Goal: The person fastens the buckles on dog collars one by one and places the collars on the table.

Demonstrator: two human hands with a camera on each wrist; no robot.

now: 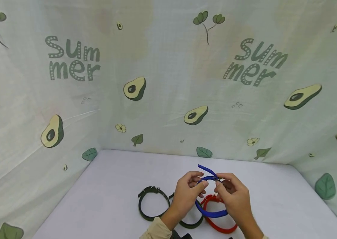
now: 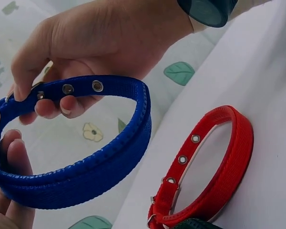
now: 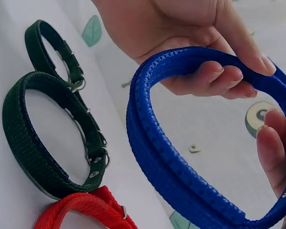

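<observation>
A blue collar (image 1: 213, 214) with metal eyelets is raised above the table between both hands, its loop hanging down. My left hand (image 1: 187, 192) pinches its left side near the top. My right hand (image 1: 234, 196) pinches the strap by the buckle, and a free strap end points up and left above the fingers. In the left wrist view the right thumb presses on the eyeleted part of the blue strap (image 2: 86, 183). Behind and below lies a red collar (image 1: 220, 229), partly hidden by the blue loop. Next to it, a dark green collar (image 1: 190, 225) is partly covered by my left hand.
Another dark green collar (image 1: 140, 205) lies further left on the white table (image 1: 102, 189). Some black item (image 1: 187, 236) shows at the bottom edge. A printed cloth (image 1: 162, 132) with avocados hangs behind and along the sides.
</observation>
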